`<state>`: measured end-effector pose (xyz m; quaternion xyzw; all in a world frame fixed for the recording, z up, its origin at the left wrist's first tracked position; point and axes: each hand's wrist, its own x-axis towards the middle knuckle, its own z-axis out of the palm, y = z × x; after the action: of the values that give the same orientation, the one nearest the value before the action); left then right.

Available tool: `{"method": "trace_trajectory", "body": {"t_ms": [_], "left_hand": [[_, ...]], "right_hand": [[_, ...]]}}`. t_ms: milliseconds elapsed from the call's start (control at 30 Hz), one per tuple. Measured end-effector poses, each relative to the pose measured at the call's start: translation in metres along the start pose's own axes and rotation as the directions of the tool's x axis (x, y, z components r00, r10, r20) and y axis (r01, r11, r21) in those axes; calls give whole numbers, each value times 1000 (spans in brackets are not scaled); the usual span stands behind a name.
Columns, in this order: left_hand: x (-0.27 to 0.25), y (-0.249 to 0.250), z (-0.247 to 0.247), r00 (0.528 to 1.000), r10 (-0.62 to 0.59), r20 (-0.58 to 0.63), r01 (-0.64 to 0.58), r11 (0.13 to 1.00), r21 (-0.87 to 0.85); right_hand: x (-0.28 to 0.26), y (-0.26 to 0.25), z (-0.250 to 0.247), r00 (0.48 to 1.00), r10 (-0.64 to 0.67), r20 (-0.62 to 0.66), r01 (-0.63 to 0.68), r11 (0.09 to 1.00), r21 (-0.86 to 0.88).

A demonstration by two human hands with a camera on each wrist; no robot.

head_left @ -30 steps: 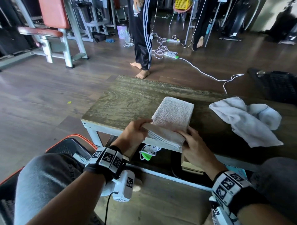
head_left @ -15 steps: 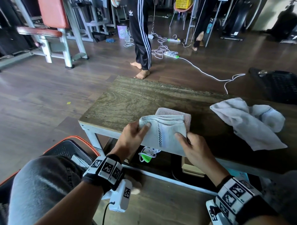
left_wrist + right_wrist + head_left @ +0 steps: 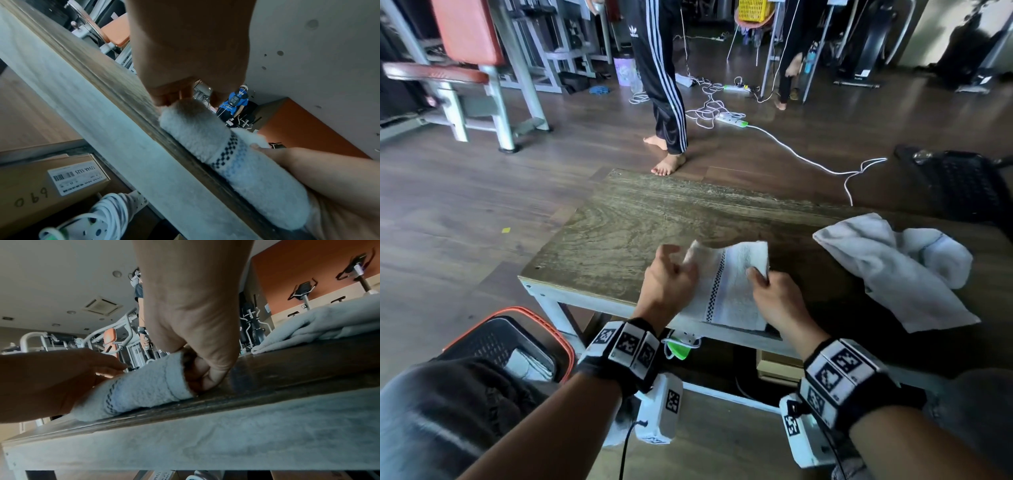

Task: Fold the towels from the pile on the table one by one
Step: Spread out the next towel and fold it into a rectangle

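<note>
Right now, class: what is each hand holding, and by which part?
Both hold the white terry towel with a checkered stripe: right hand pinches its far right corner, left hand its far left corner.

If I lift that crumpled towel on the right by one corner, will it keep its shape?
Probably not. The crumpled towel lies in soft, loose folds, so it should droop and unfurl. Its terry pile looks grippy rather than slippery. It seems light and sags flat onto the table.
</note>
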<state>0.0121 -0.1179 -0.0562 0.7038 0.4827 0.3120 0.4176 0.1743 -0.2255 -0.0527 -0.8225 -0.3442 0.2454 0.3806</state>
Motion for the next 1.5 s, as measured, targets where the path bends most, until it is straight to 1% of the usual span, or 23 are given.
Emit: {"method": "trace_trajectory", "body": {"t_ms": [33,100,133,167,200,233,300,367,433,467,533,600,667,733,833,933,1000,1167,1300,1367,1400,1433,1500], "left_hand": [[2,1,4,999,-51,-2,51,998,-35],[6,1,8,998,-69,12,69,998,-6],[8,2,8,999,-44,22,43,998,37],[12,4,7,999,-17,31,15,997,75],[17,7,5,999,5,43,-9,994,108],[23,9,3,998,27,58,-35,989,141],[34,14,-2,996,75,47,-84,964,251],[42,17,-6,986,164,-29,-137,900,413],[41,20,-8,967,244,-72,-174,842,510],[39,21,-8,966,251,-55,-184,825,535],[30,21,-8,982,185,46,-179,807,563],[26,12,-6,978,127,168,-199,818,539],[26,1,-6,958,151,242,-254,839,481],[26,-4,-9,929,201,310,-327,838,437],[13,-8,-19,861,230,453,-445,772,454],[-5,-13,-29,790,180,587,-530,682,504],[-10,-21,-33,751,184,634,-585,630,510],[-11,-28,-36,724,346,597,-648,638,416],[-9,-24,-31,778,367,510,-566,761,316],[-9,-19,-28,774,445,450,-564,807,172],[-10,-16,-26,765,479,431,-574,810,118],[-11,-15,-24,759,494,424,-585,803,112],[-15,-15,-20,771,446,455,-585,778,228]], "right_hand": [[3,0,-2,999,50,-20,-50,999,17],[9,0,-6,989,107,-104,-111,994,-25],[11,1,-8,985,77,-156,-90,993,-77],[13,3,-9,982,-5,-188,-20,991,-135],[15,6,-10,977,-107,-183,71,979,-191],[15,9,-11,971,-197,-138,162,960,-230],[16,11,-12,957,-290,5,283,930,-234],[16,12,-12,943,-312,118,332,912,-241],[13,12,-9,932,-329,154,358,902,-240],[10,12,-9,925,-342,168,374,898,-232],[4,13,-4,910,-371,184,405,888,-215],[-1,15,3,888,-420,186,453,868,-202],[-3,18,12,848,-494,194,527,824,-205],[-4,21,18,830,-533,166,557,811,-180],[-6,28,23,823,-564,67,566,807,-169],[-12,37,28,796,-603,45,595,767,-241],[-14,41,29,786,-617,40,602,748,-281],[-7,43,29,776,-630,11,613,750,-248],[-8,45,30,787,-617,23,599,753,-272],[-8,45,30,790,-613,32,595,751,-287],[-7,45,30,788,-615,35,597,748,-291],[-7,45,31,785,-619,35,600,745,-290],[-7,45,30,782,-622,27,603,746,-282]]}}
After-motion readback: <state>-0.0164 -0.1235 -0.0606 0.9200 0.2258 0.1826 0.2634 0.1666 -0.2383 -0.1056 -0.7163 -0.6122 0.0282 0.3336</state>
